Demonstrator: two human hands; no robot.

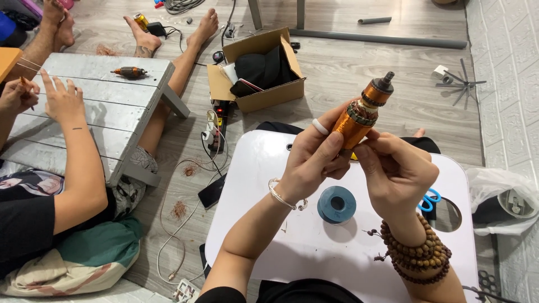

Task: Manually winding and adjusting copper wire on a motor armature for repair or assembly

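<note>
Both my hands hold up a motor armature with copper-coloured windings and a dark shaft tip, above a small white table. My left hand, with a white ring and a bangle, grips its lower left side. My right hand, with wooden bead bracelets at the wrist, pinches its lower end from the right. A blue spool lies on the white table below my hands. Blue-handled scissors show partly behind my right hand.
Another person sits at left, their hands over a grey wooden table with another armature on it. An open cardboard box, a power strip, a phone, cables, and a plastic bag lie on the floor.
</note>
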